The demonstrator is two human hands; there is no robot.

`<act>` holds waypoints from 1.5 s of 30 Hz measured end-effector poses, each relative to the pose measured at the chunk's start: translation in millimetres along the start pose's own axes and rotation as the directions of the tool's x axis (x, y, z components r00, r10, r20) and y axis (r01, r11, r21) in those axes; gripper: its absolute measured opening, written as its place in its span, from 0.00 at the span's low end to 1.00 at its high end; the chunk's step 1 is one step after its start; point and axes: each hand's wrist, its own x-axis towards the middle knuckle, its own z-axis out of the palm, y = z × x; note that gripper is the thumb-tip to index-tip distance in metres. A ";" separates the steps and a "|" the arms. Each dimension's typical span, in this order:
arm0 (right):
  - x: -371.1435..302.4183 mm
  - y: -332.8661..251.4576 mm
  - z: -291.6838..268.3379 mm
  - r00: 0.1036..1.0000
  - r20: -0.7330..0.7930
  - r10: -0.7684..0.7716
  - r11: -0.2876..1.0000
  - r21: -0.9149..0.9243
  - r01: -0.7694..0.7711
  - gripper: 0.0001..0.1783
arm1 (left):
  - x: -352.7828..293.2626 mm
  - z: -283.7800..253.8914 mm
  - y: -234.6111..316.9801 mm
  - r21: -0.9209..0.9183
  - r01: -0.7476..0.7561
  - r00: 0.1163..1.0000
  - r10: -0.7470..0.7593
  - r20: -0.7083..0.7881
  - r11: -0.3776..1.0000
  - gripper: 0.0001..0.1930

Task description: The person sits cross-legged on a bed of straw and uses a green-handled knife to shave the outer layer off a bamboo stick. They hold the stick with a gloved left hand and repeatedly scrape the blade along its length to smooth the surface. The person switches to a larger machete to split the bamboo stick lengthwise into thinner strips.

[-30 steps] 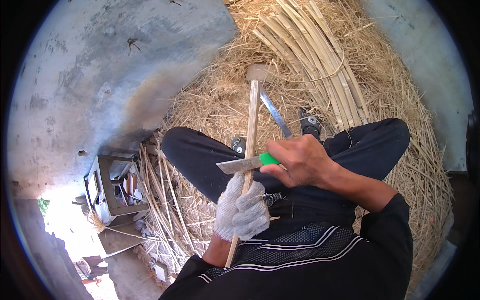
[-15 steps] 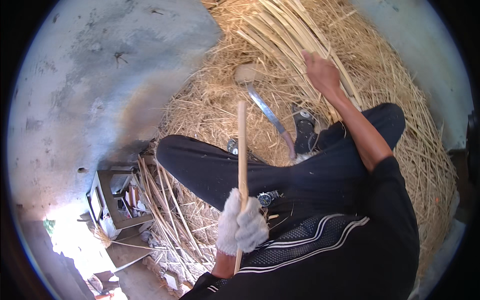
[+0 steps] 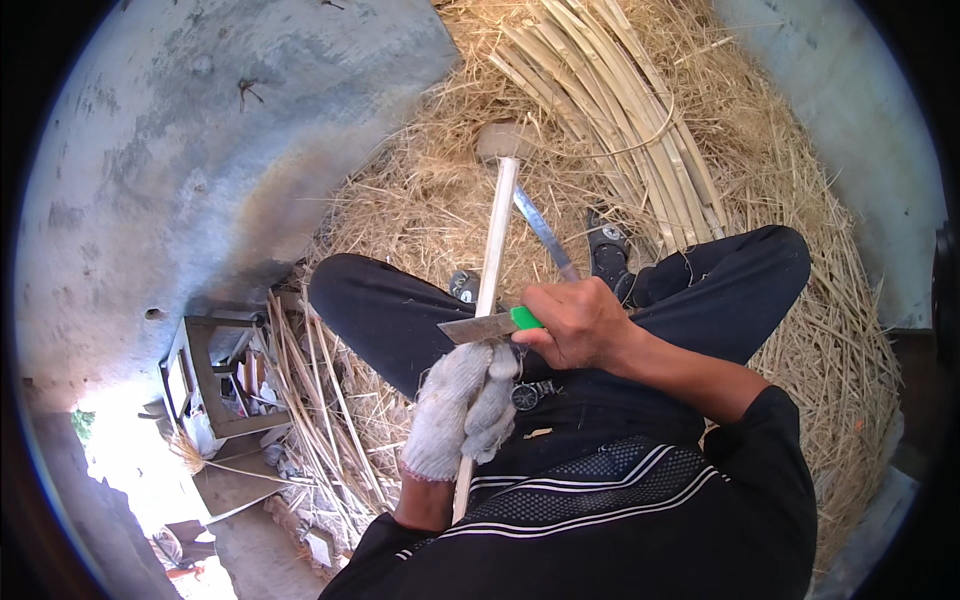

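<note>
My left hand [image 3: 462,408], in a whitish knit glove, is wrapped round a long pale bamboo-like strip [image 3: 496,235]. The strip slants up and away from my lap, its lower end passing out below the glove. My bare right hand [image 3: 578,325] grips a short knife [image 3: 476,328] by its green handle. Its blade lies across the strip just above the glove; whether the edge bites in cannot be seen. A wristwatch [image 3: 526,397] rests by the glove, over my dark trousers.
A long blade [image 3: 542,232] lies on the straw between my feet. Beyond sits a brownish block [image 3: 505,142]. A bundle of pale strips [image 3: 640,120] lies at the far right. Thin sticks [image 3: 320,390] and a framed box [image 3: 215,375] stand at left, beside a grey wall [image 3: 200,150].
My right hand has come back from the bundle of strips to the held strip, with the green-handled knife now in it. The strip has tilted right, and the left hand has shifted slightly.
</note>
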 end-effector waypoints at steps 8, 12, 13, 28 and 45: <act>28.2 44.1 40.7 0.981 -0.185 0.053 0.945 -0.308 -0.110 0.27 | 7.3 -16.6 -0.6 -0.250 0.029 0.999 -0.020 0.039 0.968 0.20; 45.9 73.3 32.1 0.963 -0.270 0.013 0.916 -0.383 -0.120 0.26 | 7.4 -17.5 -5.9 -0.325 0.040 0.998 -0.019 0.065 0.945 0.19; 49.8 76.9 29.6 0.961 -0.277 0.020 0.901 -0.412 -0.137 0.24 | 7.6 -18.6 -6.0 -0.348 0.089 0.990 -0.044 0.137 0.933 0.19; 11.5 14.8 -24.1 0.984 0.121 0.128 0.973 0.176 -0.149 0.25 | 6.7 -22.0 1.8 -0.286 0.041 0.993 -0.008 0.116 0.957 0.21; 53.3 161.8 -35.5 0.655 -0.525 0.543 0.624 -0.270 -0.733 0.28 | -15.2 -13.6 -29.3 -0.435 0.271 0.930 -0.117 0.347 0.859 0.25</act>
